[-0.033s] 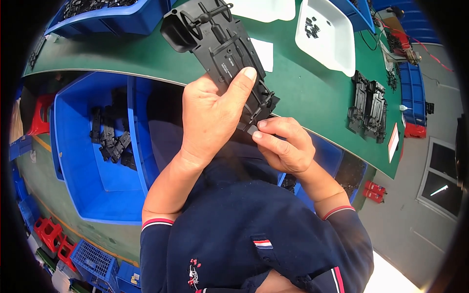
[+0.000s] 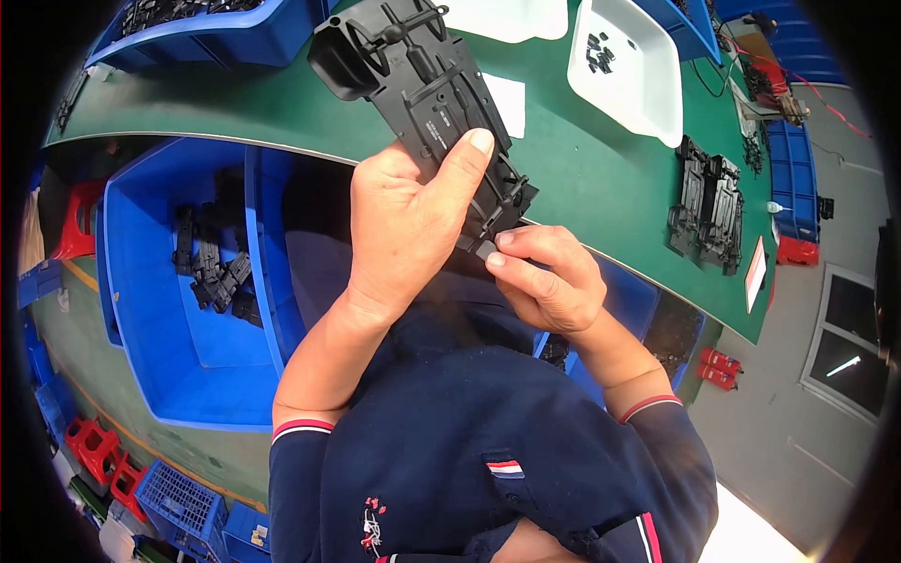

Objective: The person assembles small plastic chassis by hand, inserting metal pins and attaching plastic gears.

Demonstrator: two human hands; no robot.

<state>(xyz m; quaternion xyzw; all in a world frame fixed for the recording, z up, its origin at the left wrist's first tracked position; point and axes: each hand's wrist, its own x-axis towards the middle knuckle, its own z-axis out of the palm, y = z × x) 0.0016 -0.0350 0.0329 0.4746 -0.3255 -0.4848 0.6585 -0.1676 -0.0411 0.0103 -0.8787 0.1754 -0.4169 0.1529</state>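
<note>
My left hand (image 2: 404,216) grips a long black moulded plastic part (image 2: 441,98), its thumb lying across the upper face. The part is tilted, its wide end up and away to the left, its narrow end toward me. At that narrow end my right hand (image 2: 554,277) pinches a small black piece (image 2: 483,250) between thumb and fingers. The piece touches or nearly touches the long part; the fingers partly hide it. Past the table edge, a white tray (image 2: 648,103) holds several small black pieces (image 2: 599,53).
Two similar black parts (image 2: 709,202) lie on the green table (image 2: 582,178) at right. A blue bin (image 2: 202,375) with several black parts stands below the table at left. Another blue bin (image 2: 225,42) sits at the back left. Beside the tray lies a white paper (image 2: 507,103).
</note>
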